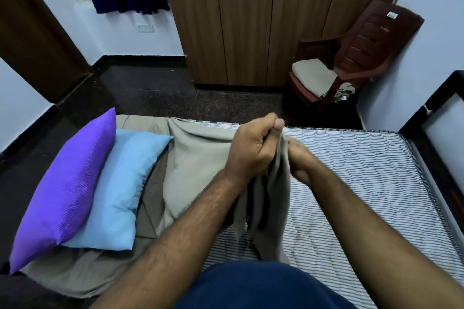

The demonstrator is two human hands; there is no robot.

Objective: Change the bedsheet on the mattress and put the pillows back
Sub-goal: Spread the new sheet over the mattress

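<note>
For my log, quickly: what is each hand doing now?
Left hand: closed, gripping the grey bedsheet.
Right hand: closed, gripping the same bedsheet.

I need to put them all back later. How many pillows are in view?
2: purple pillow at the left, leaning on the blue pillow beside it. Others may be hidden.

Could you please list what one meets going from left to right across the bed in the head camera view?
purple pillow → light blue pillow → grey bedsheet → left hand → right hand → bare striped mattress
</note>
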